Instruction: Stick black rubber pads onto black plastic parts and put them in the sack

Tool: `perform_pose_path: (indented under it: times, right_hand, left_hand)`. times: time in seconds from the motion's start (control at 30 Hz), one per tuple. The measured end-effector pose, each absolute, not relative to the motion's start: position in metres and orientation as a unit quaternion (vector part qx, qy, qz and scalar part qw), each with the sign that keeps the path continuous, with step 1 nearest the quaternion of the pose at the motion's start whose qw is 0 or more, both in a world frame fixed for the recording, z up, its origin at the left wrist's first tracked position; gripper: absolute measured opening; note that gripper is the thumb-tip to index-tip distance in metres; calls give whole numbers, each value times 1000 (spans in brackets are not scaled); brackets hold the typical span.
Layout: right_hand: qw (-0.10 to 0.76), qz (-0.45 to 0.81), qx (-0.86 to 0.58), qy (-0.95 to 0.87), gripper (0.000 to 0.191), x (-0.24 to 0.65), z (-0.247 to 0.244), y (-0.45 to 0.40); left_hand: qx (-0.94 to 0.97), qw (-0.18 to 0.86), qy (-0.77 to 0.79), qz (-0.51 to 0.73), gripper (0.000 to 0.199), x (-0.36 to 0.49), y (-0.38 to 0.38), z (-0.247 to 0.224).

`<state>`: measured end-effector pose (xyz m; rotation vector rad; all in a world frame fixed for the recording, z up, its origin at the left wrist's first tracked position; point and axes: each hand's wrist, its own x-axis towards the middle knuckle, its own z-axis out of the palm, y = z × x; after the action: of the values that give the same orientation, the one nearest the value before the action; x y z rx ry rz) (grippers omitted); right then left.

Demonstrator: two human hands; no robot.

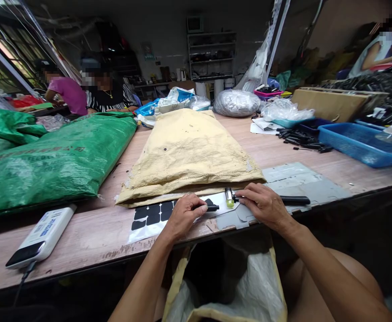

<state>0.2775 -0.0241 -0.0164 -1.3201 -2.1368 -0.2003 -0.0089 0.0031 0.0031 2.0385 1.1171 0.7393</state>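
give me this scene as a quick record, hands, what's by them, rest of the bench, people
left hand: holds a black tube
right hand: fingertips at a small dark piece; grip unclear
between hands: small silver cylinder with yellow-green end
under left hand: white sheet with black stickers
beyond hands: tan sack
left side: green sack; white device with cable
right side: blue tray
below table edge: open sack with pale lining
people: two at far left, one at far right
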Motion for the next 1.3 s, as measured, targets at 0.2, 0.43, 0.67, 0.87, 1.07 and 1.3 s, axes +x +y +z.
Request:
perform_pose_path:
  times: [0.2, 0.43, 0.67, 0.87, 1.07, 1.3]
  right_hand:
    - [317, -55, -499, -805, 20, 280, -20, -24]
    - [344, -52, -461, -816, 37, 255, 13, -38]
    - [231, -68, -453, -859, 33, 203, 26, -35]
    - [214, -69, -451, -864, 31, 199, 17, -26]
    - [205, -43, -425, -880, 28, 196, 15, -27]
    - [247, -30, -447, -859, 30, 195, 11, -29]
  left_hand:
    - [790, 335, 435, 274, 27, -7, 2, 5]
    - [797, 321, 433, 272, 29, -6, 2, 5]
    - [812, 302, 427, 260, 35, -9, 3, 2]
    - [819, 297, 420, 253, 36, -10, 3, 0]
    - [826, 299, 415, 239, 39, -11, 2, 3]
    - [825, 298, 414, 244, 38, -10, 2, 3]
